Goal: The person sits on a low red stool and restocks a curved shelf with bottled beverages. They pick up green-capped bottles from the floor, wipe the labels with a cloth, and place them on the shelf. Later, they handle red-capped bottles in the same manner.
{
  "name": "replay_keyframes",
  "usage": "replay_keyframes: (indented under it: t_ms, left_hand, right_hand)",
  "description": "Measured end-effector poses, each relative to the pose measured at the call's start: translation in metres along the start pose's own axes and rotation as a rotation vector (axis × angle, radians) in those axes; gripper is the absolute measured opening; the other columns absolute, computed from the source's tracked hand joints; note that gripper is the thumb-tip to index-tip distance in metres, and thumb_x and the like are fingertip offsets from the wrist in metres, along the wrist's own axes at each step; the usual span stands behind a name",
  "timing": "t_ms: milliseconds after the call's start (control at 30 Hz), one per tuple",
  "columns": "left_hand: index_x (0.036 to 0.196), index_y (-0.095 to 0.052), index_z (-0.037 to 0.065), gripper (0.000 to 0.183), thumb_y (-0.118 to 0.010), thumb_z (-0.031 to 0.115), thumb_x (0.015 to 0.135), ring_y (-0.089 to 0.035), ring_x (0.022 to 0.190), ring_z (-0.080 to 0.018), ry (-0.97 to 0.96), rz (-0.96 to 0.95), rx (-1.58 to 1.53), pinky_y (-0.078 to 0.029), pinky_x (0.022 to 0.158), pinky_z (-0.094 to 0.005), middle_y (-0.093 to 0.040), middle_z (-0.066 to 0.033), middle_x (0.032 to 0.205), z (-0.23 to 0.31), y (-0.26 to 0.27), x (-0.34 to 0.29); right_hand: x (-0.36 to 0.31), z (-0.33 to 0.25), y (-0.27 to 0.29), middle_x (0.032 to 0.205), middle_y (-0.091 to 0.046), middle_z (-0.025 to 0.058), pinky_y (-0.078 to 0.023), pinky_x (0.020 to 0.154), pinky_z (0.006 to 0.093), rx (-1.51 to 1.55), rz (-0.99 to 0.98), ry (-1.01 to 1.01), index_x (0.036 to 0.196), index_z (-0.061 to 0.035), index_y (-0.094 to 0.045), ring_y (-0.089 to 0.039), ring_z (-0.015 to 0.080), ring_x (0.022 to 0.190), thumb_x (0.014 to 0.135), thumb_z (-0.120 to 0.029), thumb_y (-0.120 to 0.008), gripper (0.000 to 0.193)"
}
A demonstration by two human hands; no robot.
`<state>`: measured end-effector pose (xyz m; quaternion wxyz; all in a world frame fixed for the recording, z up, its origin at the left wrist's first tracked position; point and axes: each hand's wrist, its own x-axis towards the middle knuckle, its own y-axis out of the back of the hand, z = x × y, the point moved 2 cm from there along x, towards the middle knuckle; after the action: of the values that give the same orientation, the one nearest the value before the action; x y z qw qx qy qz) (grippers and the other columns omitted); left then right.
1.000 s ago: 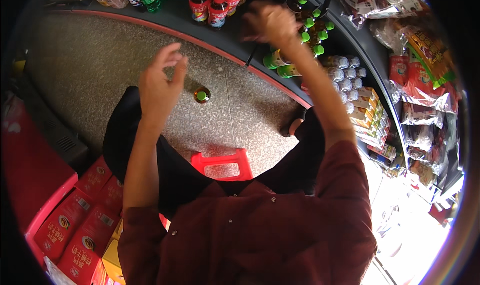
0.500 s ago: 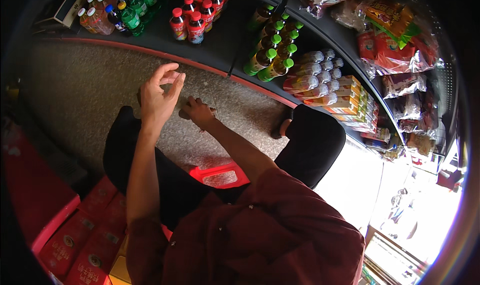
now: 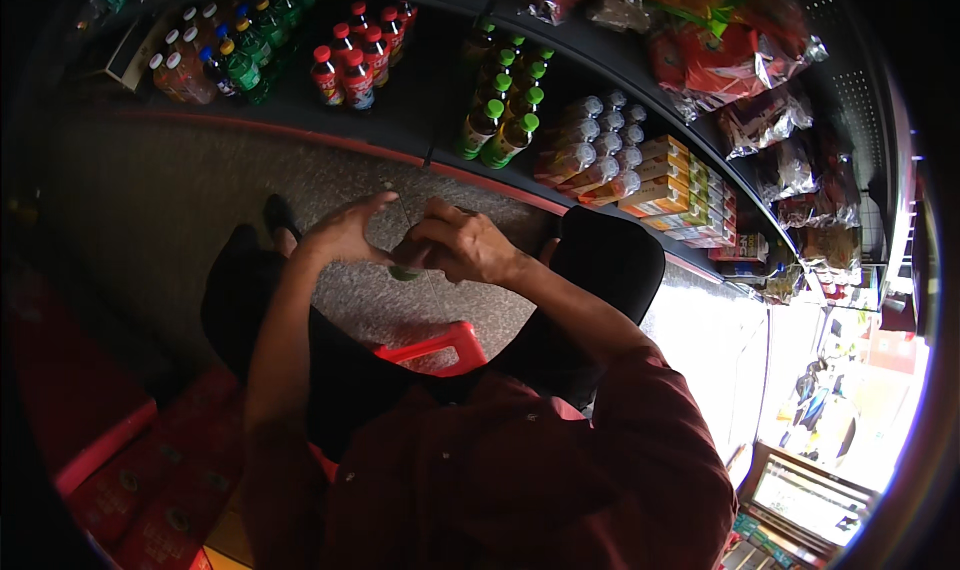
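My two hands meet low in front of me, above the speckled floor. My right hand is curled over a small green bottle, of which only a bit shows under the fingers. My left hand is beside it, fingers apart in a curve, thumb tip close to the bottle. A thin pale strand runs between the hands. My dark red sleeves and dark trousers fill the lower picture.
A red plastic stool stands between my knees. The low black shelf carries red-capped bottles, green bottles, clear bottles and yellow boxes. Snack bags hang above. Red cartons lie lower left.
Both hands came down from the shelf height and closed in on the green bottle that stood on the floor; the right hand is now curled over it.
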<state>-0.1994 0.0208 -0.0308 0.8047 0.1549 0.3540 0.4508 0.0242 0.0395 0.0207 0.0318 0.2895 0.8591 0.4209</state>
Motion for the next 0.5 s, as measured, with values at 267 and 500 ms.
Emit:
replay_keyframes:
  t_ms: [267, 500]
  left_hand:
    - [0.137, -0.042, 0.006, 0.083, -0.083, 0.020, 0.065, -0.056, 0.113, -0.0228, -0.472, -0.041, -0.449, -0.044, 0.098, -0.0341, -0.056, -0.0091, 0.124, 0.078, -0.063, 0.016]
    - [0.120, -0.053, 0.004, 0.045, -0.068, 0.022, 0.082, -0.060, 0.099, -0.0174, 0.054, 0.060, -1.462, -0.049, 0.087, -0.0330, -0.061, -0.0048, 0.106, 0.083, -0.123, 0.025]
  right_hand:
    - [-0.027, -0.013, 0.040, 0.103, -0.058, 0.0132, -0.058, 0.070, 0.0364, 0.109, 0.288, -0.023, 0.101, -0.0056, -0.063, -0.065, 0.0313, 0.087, 0.060, 0.002, -0.073, 0.043]
    - [-0.055, 0.084, -0.047, 0.115, -0.059, 0.0208, -0.043, 0.094, 0.0411, 0.670, 0.505, -0.588, 0.116, 0.0001, -0.059, -0.057, 0.0377, 0.106, 0.092, -0.050, -0.054, 0.056]
